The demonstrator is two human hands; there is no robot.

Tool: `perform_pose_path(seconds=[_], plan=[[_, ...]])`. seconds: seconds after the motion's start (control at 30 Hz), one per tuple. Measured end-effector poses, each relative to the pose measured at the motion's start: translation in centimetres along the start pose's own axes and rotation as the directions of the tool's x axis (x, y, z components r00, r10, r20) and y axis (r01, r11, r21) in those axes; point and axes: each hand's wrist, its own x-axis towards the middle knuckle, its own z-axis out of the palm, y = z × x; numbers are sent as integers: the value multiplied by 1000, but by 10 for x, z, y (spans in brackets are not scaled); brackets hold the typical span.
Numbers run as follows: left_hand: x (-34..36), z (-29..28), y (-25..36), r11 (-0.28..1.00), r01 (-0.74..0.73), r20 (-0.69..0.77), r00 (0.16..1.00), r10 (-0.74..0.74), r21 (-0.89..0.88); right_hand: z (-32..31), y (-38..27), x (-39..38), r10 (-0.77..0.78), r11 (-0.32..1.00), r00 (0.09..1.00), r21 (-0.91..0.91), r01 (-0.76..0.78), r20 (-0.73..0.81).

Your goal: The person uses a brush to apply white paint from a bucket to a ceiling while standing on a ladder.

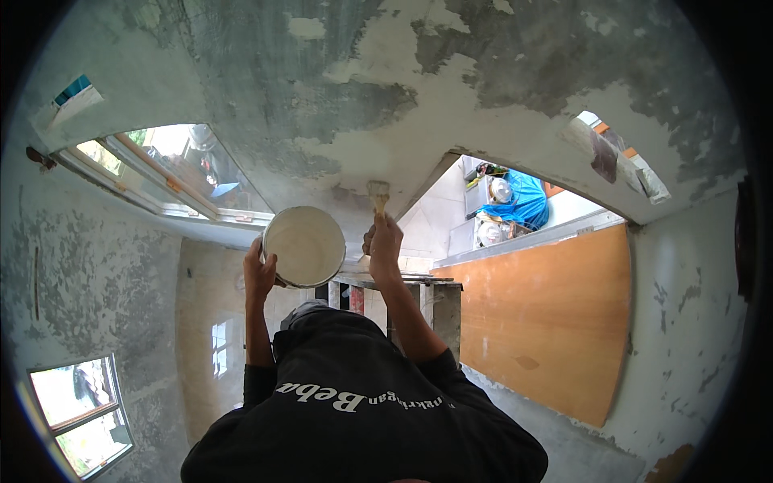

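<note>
My left hand [259, 270] is closed on the rim and side of a round bucket [304, 246], which is tilted so that its pale cream contents show. Just to the right and a little higher, my right hand [385, 241] grips the handle of a paintbrush [378, 193]. The brush points up, with its pale-coated bristles at the patchy grey and white wall [362, 121] in front of me. Whether the bristles press on the wall I cannot tell for certain. Part of the handle is hidden in my fingers.
A sliding window [173, 173] is at left, another window [84, 410] at lower left. Right of my arm stands an orange-brown wooden door [539, 322] beside an open doorway; beyond it lies a blue tarp [523, 201]. A dusty stand [443, 310] is below my hands.
</note>
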Motion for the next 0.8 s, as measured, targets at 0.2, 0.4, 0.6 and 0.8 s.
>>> perform_pose_path(seconds=[0.2, 0.4, 0.6, 0.8], plan=[[2, 3, 8, 1000, 15, 32, 999, -15, 23, 43, -100, -63, -279, 960, 949, 44, 276, 148], [-2, 2, 20, 999, 26, 38, 999, -27, 24, 54, -132, -75, -352, 936, 909, 63, 347, 223], [-3, 6, 36, 995, 86, 38, 996, -84, -45, 11, -30, -12, -253, 967, 956, 46, 249, 151], [-2, -2, 1, 999, -25, 21, 999, 25, 34, -18, 56, 20, -211, 972, 966, -67, 223, 150]])
